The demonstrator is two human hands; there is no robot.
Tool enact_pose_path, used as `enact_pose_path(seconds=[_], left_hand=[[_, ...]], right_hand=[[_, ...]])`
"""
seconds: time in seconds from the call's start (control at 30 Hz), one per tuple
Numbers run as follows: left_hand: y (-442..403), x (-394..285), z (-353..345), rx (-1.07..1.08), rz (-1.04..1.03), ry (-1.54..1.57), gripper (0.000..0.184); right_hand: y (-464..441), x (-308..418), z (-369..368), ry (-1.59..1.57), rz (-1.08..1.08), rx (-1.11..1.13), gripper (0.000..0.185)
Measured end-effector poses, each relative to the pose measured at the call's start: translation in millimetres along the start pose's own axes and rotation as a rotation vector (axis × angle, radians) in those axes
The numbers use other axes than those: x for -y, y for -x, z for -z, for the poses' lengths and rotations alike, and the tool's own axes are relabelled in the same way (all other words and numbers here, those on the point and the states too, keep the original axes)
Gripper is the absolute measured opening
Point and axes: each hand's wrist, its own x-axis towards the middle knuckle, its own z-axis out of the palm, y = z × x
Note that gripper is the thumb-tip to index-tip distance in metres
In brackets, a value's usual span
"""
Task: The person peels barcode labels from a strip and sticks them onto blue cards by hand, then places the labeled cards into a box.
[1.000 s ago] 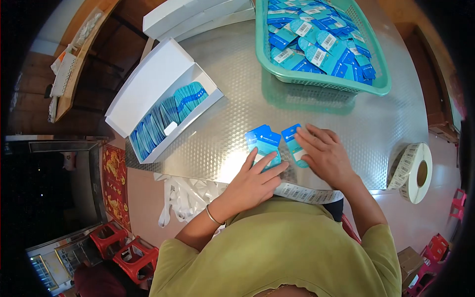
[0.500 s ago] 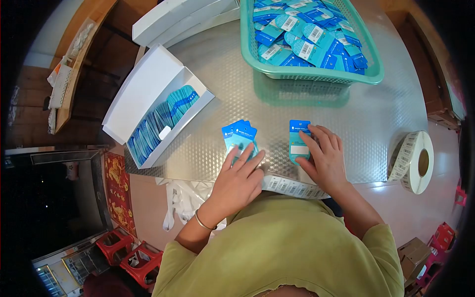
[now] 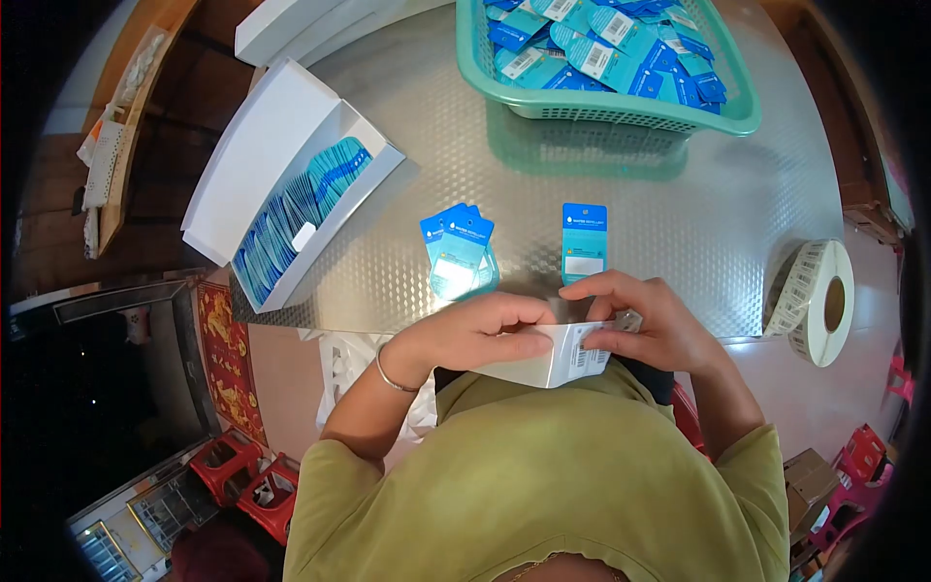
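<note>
At the table's front edge, my left hand (image 3: 475, 335) grips a strip of barcode labels (image 3: 572, 359) between thumb and fingers, with the strip bent over. My right hand (image 3: 659, 320) has its thumb on the printed part of that strip, its index finger curved above; whether a label has come loose I cannot tell. Just beyond the right fingers, a single blue card (image 3: 584, 238) with a white patch lies flat, its lower end near the fingertips. To its left is a small fanned pile of similar blue cards (image 3: 464, 250).
A green plastic basket (image 3: 621, 109) full of barcoded cards stands at the back. An open white box (image 3: 339, 247) packed with cards is at left. A label roll (image 3: 832, 306) stands at the right edge. Red stools (image 3: 228, 461) are on the floor.
Both hands have left the cards and drawn back to the label strip at the table edge. The left hand now grips it, and the strip is lifted and bent. The view has shifted slightly.
</note>
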Motion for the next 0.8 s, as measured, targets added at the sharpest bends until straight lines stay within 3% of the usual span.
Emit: enact_pose_path(seconds=[0.17, 0.27, 0.47, 0.57, 0.67, 0.77, 0.8], left_hand=[[-4, -4, -6, -0.064, 0.086, 0.349, 0.019], [-6, -3, -13, -0.209, 0.141, 0.530, 0.020], [-8, 9, -11, -0.184, 0.147, 0.451, 0.020], [-9, 5, -10, -0.196, 0.217, 0.348, 0.018], [-11, -1, -15, -0.329, 0.044, -0.190, 0.013], [-12, -1, -14, -0.310, -0.184, -0.592, 0.012], [-13, -1, -15, -0.303, -0.217, -0.742, 0.011]], right_hand=[[-7, 5, -5, 0.201, 0.284, -0.139, 0.043], [-5, 0, -3, 0.177, 0.252, -0.110, 0.039], [-7, 3, -5, 0.265, 0.229, -0.094, 0.033], [-4, -3, -5, 0.202, 0.215, -0.105, 0.021], [-5, -4, 6, 0.128, 0.227, -0.061, 0.014], [0, -18, 12, -0.392, -0.067, -0.118, 0.011], [-1, -23, 14, -0.384, -0.096, -0.156, 0.010]])
